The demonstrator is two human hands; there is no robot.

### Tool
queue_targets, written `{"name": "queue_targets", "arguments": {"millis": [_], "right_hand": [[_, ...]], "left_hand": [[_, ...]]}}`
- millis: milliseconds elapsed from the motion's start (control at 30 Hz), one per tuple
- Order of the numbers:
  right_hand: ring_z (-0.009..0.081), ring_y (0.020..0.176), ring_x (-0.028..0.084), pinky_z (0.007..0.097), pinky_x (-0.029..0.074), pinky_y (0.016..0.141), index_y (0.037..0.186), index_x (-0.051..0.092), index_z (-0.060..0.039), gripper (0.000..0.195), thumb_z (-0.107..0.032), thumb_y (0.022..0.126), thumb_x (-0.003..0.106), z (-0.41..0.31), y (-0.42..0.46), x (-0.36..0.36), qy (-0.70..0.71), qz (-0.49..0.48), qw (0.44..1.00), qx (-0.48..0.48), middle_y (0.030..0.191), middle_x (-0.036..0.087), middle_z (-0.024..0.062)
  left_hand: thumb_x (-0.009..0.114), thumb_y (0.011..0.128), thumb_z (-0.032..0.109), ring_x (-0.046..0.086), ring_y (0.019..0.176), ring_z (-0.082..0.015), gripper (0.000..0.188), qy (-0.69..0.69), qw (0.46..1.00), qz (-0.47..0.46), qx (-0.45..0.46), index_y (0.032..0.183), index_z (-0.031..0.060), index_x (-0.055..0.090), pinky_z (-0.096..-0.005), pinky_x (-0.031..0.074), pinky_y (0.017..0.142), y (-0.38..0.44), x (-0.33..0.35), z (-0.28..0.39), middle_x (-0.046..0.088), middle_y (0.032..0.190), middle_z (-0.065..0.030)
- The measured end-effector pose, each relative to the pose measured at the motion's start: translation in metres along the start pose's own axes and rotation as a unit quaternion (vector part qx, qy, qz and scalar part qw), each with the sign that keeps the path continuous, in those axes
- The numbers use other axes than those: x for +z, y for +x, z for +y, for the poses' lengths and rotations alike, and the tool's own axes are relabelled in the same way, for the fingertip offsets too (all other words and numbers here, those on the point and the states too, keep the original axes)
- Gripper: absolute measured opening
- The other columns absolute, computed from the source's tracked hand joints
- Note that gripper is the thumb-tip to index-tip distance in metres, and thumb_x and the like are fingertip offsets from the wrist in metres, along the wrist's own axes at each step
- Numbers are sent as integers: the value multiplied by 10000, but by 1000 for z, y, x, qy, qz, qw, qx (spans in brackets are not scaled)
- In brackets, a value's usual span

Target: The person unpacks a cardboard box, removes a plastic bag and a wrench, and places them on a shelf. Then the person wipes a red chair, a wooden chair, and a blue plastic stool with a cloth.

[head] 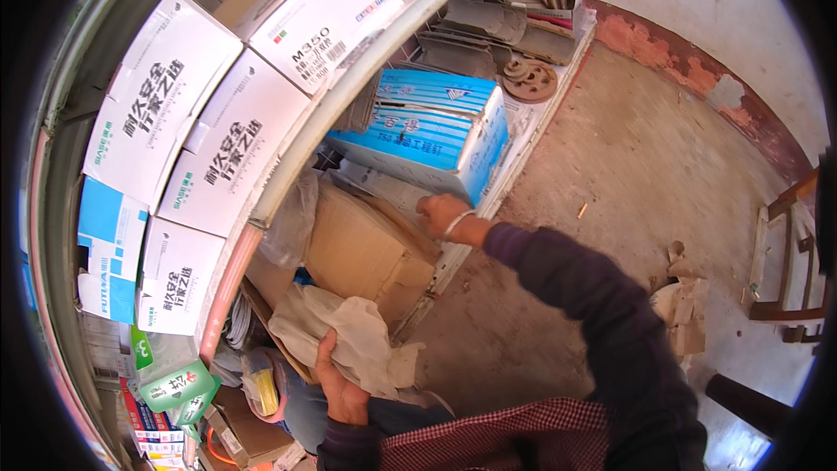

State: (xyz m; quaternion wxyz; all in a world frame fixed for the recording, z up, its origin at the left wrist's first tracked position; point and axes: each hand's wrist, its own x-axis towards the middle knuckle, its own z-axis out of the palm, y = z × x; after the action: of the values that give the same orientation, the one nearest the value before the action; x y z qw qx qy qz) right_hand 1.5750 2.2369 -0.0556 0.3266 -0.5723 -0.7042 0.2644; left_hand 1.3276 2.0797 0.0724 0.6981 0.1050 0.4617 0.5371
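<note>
My left hand (341,383) holds a crumpled, translucent plastic bag (359,333) low in front of me, its thumb over the bag's edge. My right hand (444,217), with a pale bracelet at the wrist, reaches over the lower shelf beside the near corner of a blue and white carton (431,131). Its fingers are curled; whether they hold anything cannot be told. Between the hands a brown cardboard box (366,242) lies tilted on the shelf. Another clear plastic bag (294,216) lies against its left side.
White cartons (216,144) fill the upper shelf at the left. Metal troughs (458,55) and a rusty pulley wheel (531,80) lie beyond the blue carton. A wooden stool (791,261) and torn cardboard (683,314) are on the floor at the right. Green packets (176,387) hang at the lower left.
</note>
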Motion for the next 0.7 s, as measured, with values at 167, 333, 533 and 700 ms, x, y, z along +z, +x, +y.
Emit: {"name": "queue_targets", "arguments": {"millis": [167, 333, 533, 700], "right_hand": [[354, 818, 618, 427, 493, 731, 811, 646, -49, 134, -141, 731, 589, 9, 23, 48, -49, 30, 997, 53, 839, 644, 190], [360, 825, 610, 423, 490, 743, 793, 636, -45, 109, -64, 704, 576, -9, 25, 36, -66, -32, 997, -6, 839, 642, 174], [374, 911, 593, 423, 486, 801, 918, 647, -44, 224, -44, 728, 528, -9, 90, 58, 25, 74, 992, -102, 900, 636, 161], [369, 971, 592, 430, 463, 863, 1046, 613, -18, 314, -49, 763, 479, -17, 151, 81, 2, -42, 998, -56, 1003, 634, 204]], "left_hand": [[599, 821, 245, 572, 1038, -285, 439, 29, 1000, 7, 3, 1188, 15, 525, -407, 458, 910, 2, 1, -6, 595, 1151, -115], [589, 827, 278, 571, 1037, -292, 460, 32, 999, 15, 19, 1187, 1, 519, -404, 460, 909, -2, -1, -2, 592, 1147, -132], [560, 838, 281, 559, 1054, -304, 459, 36, 999, 29, -6, 1187, -14, 509, -410, 436, 938, 1, -2, -3, 585, 1151, -144], [559, 830, 307, 546, 1070, -309, 504, 53, 996, 63, -20, 1218, -6, 485, -415, 431, 935, -2, 6, -2, 560, 1186, -163]]}}
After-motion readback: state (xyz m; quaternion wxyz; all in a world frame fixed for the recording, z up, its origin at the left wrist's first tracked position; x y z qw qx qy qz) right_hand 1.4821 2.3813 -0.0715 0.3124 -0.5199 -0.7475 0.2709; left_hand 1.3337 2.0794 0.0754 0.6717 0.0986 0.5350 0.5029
